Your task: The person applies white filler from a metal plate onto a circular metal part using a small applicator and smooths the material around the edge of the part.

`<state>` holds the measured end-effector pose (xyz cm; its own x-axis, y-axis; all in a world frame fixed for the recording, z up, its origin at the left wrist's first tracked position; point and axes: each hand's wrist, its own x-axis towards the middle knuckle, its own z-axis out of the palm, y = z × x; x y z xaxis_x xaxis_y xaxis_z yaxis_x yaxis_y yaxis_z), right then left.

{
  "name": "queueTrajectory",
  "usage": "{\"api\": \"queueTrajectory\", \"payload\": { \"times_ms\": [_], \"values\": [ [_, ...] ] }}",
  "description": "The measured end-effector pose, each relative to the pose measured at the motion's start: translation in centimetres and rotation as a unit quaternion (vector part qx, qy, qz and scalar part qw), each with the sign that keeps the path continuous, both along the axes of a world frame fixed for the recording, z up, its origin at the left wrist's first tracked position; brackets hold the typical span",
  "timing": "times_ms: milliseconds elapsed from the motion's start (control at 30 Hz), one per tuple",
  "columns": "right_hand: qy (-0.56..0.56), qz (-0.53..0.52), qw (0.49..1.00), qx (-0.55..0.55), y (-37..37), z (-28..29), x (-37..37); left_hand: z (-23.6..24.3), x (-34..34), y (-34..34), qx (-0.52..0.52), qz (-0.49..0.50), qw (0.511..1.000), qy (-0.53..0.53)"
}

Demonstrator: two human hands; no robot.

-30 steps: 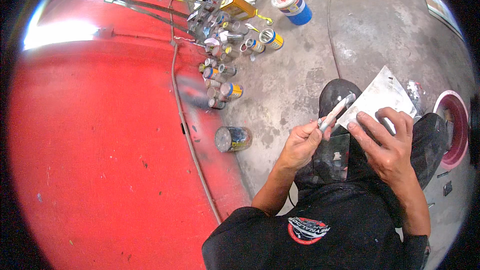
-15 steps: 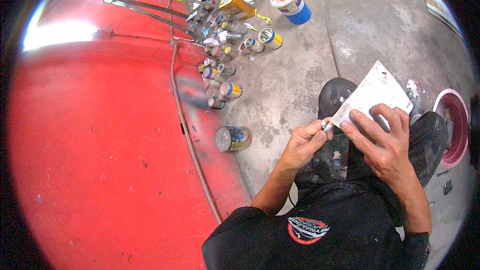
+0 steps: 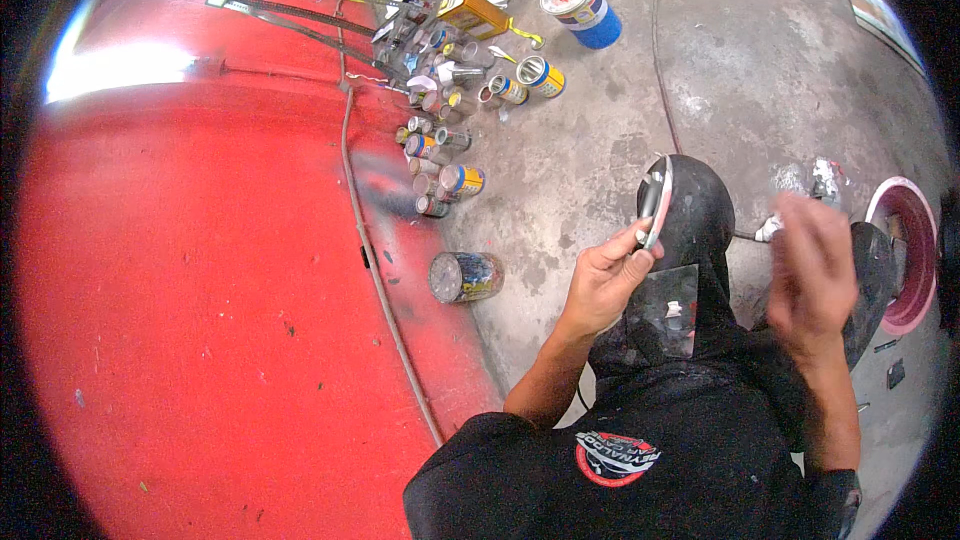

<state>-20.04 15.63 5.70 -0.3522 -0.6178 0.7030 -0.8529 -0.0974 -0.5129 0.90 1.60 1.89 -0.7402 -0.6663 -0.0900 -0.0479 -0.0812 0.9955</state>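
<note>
My left hand is closed on a narrow putty knife that stands upright, seen edge-on, above my dark-trousered knee. A wide flat metal spreader with a dab of pale filler lies on my lap just below that hand. My right hand is raised to the right, blurred, fingers spread, holding nothing and apart from both tools. A small white smeared lump lies on the concrete just left of it.
A large glossy red car panel fills the left. Several small paint cans cluster on the concrete; one larger can lies on its side. Farther off are a blue-and-white tub and a yellow box; a pink-rimmed red disc is at right.
My right hand has let go of the wide spreader and lifted away to the right. The spreader now rests on my lap, and my left hand has turned the putty knife upright.
</note>
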Motion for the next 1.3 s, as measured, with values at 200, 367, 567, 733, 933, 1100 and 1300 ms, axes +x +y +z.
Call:
{"api": "queueTrajectory", "payload": {
  "times_ms": [200,367,567,733,933,1100,1300],
  "values": [
    [-0.4,-0.07,0.914,-0.017,0.7,1.9,0.1,-0.1,-0.5,-0.4,-0.189,0.006,0.98,-0.069],
    [-0.469,-0.034,0.882,0.004,0.5,2.3,0.5,1.2,-1.1,-0.3,-0.318,-0.005,0.942,-0.109],
    [-0.449,-0.031,0.893,0.011,0.3,2.3,0.6,2.1,-1.5,0.3,-0.382,-0.003,0.917,-0.116],
    [-0.443,-0.01,0.896,0.014,0.1,2.1,0.9,2.3,-1.4,0.5,-0.405,-0.008,0.908,-0.108],
    [-0.43,-0.06,0.901,-0.016,-0.2,2.1,0.2,2.0,-1.2,0.7,-0.402,-0.033,0.909,-0.101],
    [-0.395,-0.182,0.885,-0.163,0.0,2.1,-1.2,1.9,-0.9,0.5,-0.369,-0.054,0.924,-0.085],
    [-0.062,-0.26,0.963,0.029,4.0,0.7,-4.0,1.1,-0.1,0.4,0.104,-0.018,0.994,0.016]
  ]
}}
